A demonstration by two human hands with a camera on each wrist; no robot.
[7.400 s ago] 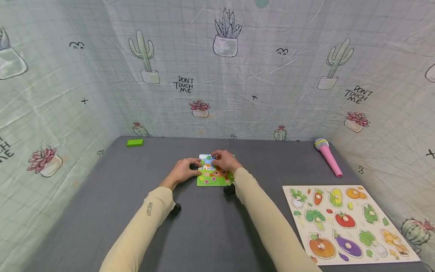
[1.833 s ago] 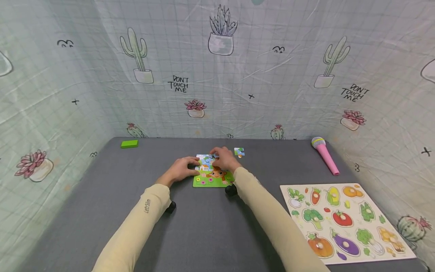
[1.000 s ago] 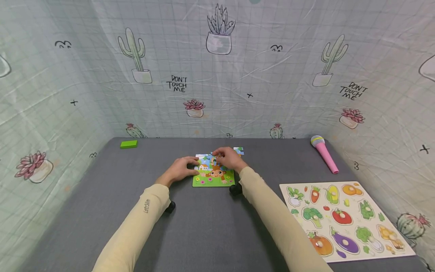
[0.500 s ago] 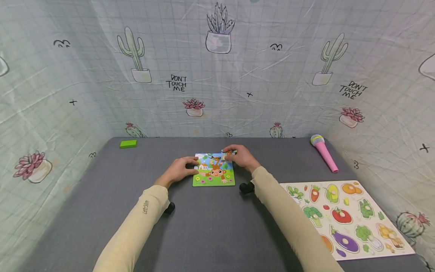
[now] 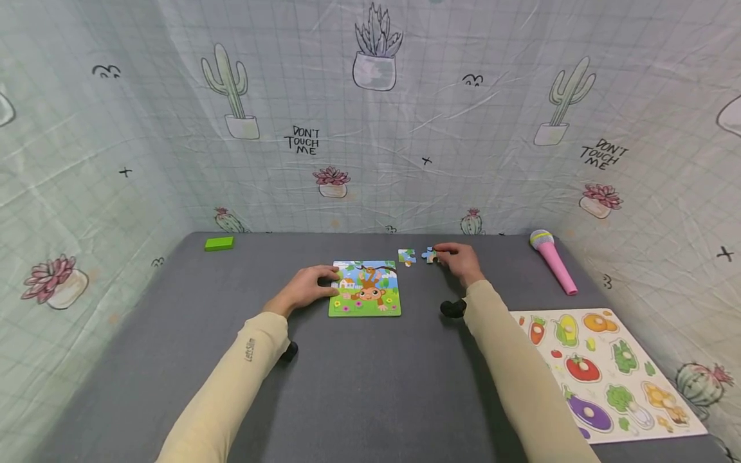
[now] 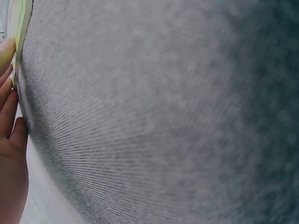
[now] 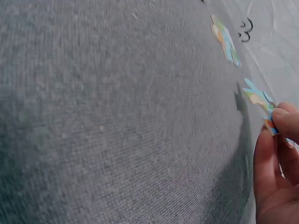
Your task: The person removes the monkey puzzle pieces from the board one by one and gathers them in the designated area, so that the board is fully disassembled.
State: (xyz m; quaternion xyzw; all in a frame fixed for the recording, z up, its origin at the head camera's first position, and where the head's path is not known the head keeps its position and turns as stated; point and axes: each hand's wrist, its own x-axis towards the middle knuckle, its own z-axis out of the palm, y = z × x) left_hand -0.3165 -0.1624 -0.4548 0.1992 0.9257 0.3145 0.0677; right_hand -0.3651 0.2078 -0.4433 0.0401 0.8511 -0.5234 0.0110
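A small jigsaw puzzle [image 5: 365, 305] with a monkey hanging from a branch lies mid-table in the head view. My left hand [image 5: 303, 287] holds its left edge, thumb at the lower part and fingers higher up. In the left wrist view, the thumb [image 6: 6, 52] overlaps the edge of the puzzle board [image 6: 21, 23]. To the right of the puzzle, my right hand [image 5: 460, 261] pinches a puzzle piece [image 7: 258, 99] between thumb and fingers, tilted and partly hidden by them. Another loose puzzle piece [image 5: 406, 256] lies just beyond the puzzle's upper right corner.
A vegetable peg board [image 5: 608, 379] lies at the front right, partly covered by the right sleeve. Behind it is a pink toy microphone [image 5: 558, 263]. A green block [image 5: 219, 244] sits at the far left, near the patterned cloth backdrop [image 5: 405, 128].
Within the last second my right hand has carried a piece rightward from the puzzle, past the loose piece. That loose piece was not beside the puzzle 7.4 seconds ago. My left hand has stayed put.
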